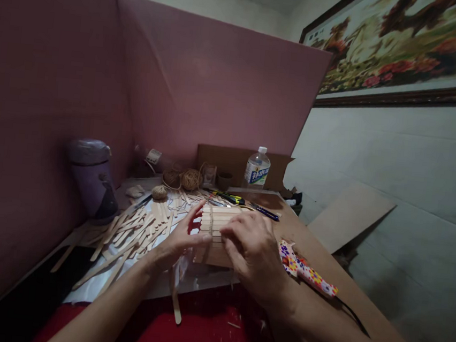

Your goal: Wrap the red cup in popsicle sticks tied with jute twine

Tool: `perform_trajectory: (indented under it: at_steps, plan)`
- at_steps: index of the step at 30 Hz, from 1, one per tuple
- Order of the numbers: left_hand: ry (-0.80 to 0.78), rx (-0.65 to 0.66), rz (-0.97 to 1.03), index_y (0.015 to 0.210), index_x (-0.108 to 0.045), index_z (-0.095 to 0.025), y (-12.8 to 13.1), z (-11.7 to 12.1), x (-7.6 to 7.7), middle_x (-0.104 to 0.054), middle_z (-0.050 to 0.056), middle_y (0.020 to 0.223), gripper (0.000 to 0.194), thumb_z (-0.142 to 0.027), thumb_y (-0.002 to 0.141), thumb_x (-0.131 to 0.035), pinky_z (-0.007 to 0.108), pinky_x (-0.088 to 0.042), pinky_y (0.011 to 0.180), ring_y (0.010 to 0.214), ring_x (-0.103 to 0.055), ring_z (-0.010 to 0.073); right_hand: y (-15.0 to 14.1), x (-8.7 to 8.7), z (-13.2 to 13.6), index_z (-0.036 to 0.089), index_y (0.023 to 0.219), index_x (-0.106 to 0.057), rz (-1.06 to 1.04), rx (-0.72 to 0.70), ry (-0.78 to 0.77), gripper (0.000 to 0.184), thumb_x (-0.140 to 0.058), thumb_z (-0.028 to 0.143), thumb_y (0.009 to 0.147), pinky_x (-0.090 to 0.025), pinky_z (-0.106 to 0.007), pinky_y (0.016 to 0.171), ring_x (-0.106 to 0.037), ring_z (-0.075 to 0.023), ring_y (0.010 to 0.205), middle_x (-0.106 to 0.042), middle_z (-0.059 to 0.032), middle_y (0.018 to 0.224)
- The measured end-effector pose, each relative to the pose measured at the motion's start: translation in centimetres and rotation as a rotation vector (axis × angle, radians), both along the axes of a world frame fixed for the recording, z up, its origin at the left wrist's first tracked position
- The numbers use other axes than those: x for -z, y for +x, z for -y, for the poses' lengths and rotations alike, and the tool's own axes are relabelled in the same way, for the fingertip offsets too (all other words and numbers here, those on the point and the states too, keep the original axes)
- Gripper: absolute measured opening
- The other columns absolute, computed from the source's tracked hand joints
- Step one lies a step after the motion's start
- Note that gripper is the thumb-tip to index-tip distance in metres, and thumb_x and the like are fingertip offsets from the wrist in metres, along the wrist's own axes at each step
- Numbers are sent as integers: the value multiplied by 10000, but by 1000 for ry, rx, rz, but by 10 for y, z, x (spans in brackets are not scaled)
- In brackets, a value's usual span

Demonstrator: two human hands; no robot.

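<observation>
A small box-like piece made of wooden craft sticks sits in front of me, its sticks lying side by side. Twine runs across it near the left end. My left hand grips that left end, with the thumb on the near side and the fingers around the far side. Over the right part lies my right hand, fingers curled and pressed against the sticks. Its fingertips are partly hidden, so anything small between them cannot be made out. A loose craft stick hangs below the left hand.
Many loose craft sticks are scattered at left. Behind are twine balls, a plastic bottle and a utility knife. A purple tumbler stands far left. A flower-patterned glue gun with a cord lies right.
</observation>
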State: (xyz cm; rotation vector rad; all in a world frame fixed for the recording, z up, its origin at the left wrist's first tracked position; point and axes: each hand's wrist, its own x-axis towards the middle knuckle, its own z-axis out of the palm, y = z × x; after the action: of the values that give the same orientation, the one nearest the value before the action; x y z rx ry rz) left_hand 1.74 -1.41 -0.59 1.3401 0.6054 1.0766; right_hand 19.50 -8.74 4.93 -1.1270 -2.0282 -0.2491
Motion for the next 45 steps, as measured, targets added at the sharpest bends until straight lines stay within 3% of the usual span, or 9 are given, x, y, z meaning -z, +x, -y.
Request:
perform_trajectory:
  at_steps: [5, 14, 25, 31, 37, 45]
  plan:
    - [16, -71, -61, 1476, -312, -215, 0, 2, -3, -424, 128, 1487, 1068, -417, 565, -833, 432, -337, 1090, 1346, -394, 358, -3, 1, -9, 169, 847, -633, 63, 2, -19, 43, -601, 168, 876, -369, -409, 845, -519, -246, 914, -638, -60, 890]
    - [28, -68, -120, 1505, -241, -212, 4, 3, -5, -592, 138, 1315, 1135, -409, 563, -844, 445, -449, 991, 1208, -542, 351, -4, -5, -4, 152, 812, -658, 72, -17, -29, 46, -634, 131, 844, -389, -399, 853, -532, -235, 860, -655, -61, 833]
    - [90, -108, -128, 1493, -259, -231, 9, 4, -1, -440, 149, 1440, 1111, -364, 558, -844, 438, -489, 955, 1218, -519, 335, 1, -4, -4, 143, 789, -621, 83, -94, -53, 103, -568, 87, 857, -425, -389, 825, -507, -235, 864, -624, -76, 819]
    - [120, -148, -132, 1485, -294, -252, 13, 5, 1, -436, 149, 1427, 1092, -352, 549, -849, 460, -485, 969, 1229, -512, 342, 1, -1, -3, 130, 800, -604, 61, -100, -55, 92, -576, 51, 836, -425, -384, 834, -499, -233, 872, -605, -81, 833]
    - [163, -197, -130, 1461, -365, -274, 13, 6, 1, -530, 119, 1321, 1058, -339, 532, -865, 480, -461, 1002, 1194, -542, 334, 1, -1, -1, 138, 819, -586, 76, -58, -107, 82, -565, 67, 855, -423, -394, 858, -496, -239, 901, -598, -88, 876]
    - [169, -223, -156, 1456, -374, -293, 14, 8, 1, -518, 101, 1313, 1053, -323, 523, -861, 458, -468, 996, 1171, -544, 317, -1, 0, 1, 144, 832, -582, 204, 19, -93, 100, -503, 111, 883, -425, -436, 873, -490, -263, 912, -600, -112, 885]
